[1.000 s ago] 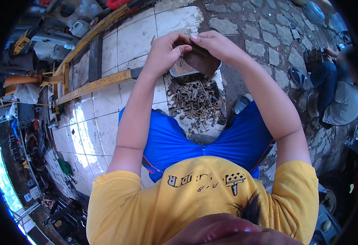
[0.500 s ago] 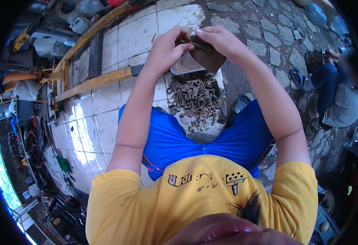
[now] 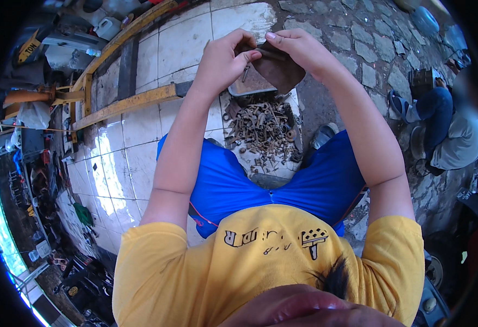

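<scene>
Head view: both hands up at top centre, out over the floor past the knees, near each other. Right hand (image 3: 303, 53) gripping a brown cloth (image 3: 279, 71), its fingers curled in behind the upper edge, thumb lying along the top side. Cloth hangs down at a slant between the hands, lower corner out over the tray's right side. Left hand (image 3: 229, 59) at the cloth's left end, fingers curled, thumb tip touching or just beside the edge; cannot tell if it's closed on the cloth or on something small. Thin metal piece (image 3: 245, 74) shows just below the left thumb; can't tell whether held or lying in the tray.

Tray (image 3: 254, 92) beneath, light rim, partly covered by the cloth. Parts pile (image 3: 263, 128) just this side of it: rusty bolts, nuts, rings, loose bits spread toward the person, between the blue-clad legs (image 3: 225, 177).

White tiles (image 3: 141, 131) left and under the parts, stone paving (image 3: 353, 46) right. Yellow frame (image 3: 127, 113) on the left, white jug (image 3: 108, 27) beyond it. Co-worker (image 3: 459, 139) sits far right, well apart, grey top, dark trousers.
</scene>
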